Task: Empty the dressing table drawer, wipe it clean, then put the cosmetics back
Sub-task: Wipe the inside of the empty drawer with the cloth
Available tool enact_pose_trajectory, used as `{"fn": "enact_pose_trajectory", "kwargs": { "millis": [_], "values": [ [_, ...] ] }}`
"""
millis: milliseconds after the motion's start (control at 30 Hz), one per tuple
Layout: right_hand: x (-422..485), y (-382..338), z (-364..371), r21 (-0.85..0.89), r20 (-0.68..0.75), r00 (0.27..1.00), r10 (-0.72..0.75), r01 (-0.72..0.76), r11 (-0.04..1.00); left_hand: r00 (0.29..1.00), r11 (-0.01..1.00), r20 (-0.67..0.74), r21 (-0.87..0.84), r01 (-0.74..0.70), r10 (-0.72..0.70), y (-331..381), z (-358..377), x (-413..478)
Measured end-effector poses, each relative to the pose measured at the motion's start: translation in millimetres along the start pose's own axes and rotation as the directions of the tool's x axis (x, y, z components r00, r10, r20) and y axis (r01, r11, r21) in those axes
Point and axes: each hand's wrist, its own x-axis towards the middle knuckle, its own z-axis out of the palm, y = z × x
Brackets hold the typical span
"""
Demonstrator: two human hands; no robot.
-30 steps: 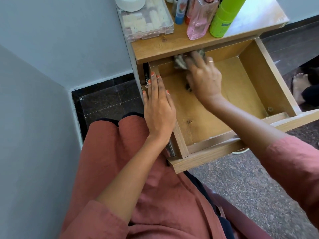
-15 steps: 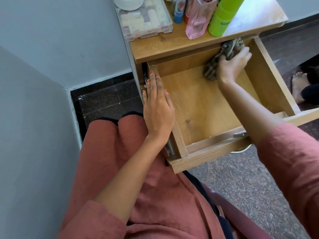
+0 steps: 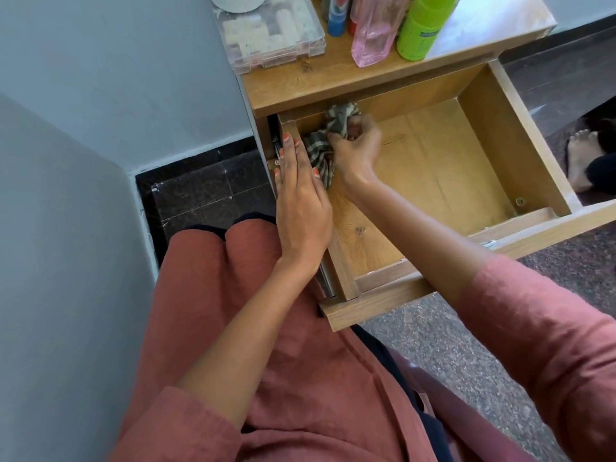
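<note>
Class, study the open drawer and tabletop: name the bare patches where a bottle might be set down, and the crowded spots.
Free: the drawer floor's right half, between the right hand and the right wall; the tabletop corner right of the green bottle. Crowded: the drawer's back-left corner, with cloth and left hand; the tabletop's back, with pink bottle and clear box.

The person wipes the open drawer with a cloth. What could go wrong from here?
1. The left hand lies flat on the left wall of the drawer, fingertips by the gap under the table top; if the drawer slides in, they could be pinched.
2. The pink bottle and green bottle stand near the top's front edge, above where the right hand rubs the cloth; a jolt might tip them in.
</note>
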Motion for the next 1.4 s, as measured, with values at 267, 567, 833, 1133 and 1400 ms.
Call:
{"fn": "enact_pose_trajectory", "kwargs": {
  "millis": [267, 567, 833, 1133, 1400],
  "values": [
    [-14.8, -2.5, -10.8, -0.299, 0.335, 0.909, -0.246, 0.35, 0.888, 1.0, 0.998, -0.007, -0.063, 0.008, -0.008, 0.0, -1.2, 0.6],
    [-11.4, -22.5, -33.9, -0.408, 0.686, 0.724, 0.074, 0.298, 0.863, 1.0, 0.995, -0.017, -0.098, -0.003, 0.002, -2.8, 0.1, -0.1],
    [-37.3, 1.5, -63.4, -0.38, 0.672, 0.695, 0.257, 0.025, 0.925, 1.0, 0.994, -0.03, -0.105, -0.006, 0.003, -2.5, 0.7, -0.4],
    [-29.2, -24.6, -22.5, -0.208, 0.572, 0.802, 0.172, -0.061, 0.976, 1.0, 0.991, -0.017, -0.132, -0.001, -0.002, -1.6, -0.8, -0.5],
    [-31.0, -18.5, -20.5, -0.291, 0.576, 0.803, 0.152, 0.029, 0.956, 1.0, 0.994, -0.023, -0.107, -0.009, 0.006, -1.7, 0.0, -2.7]
  ]
}}
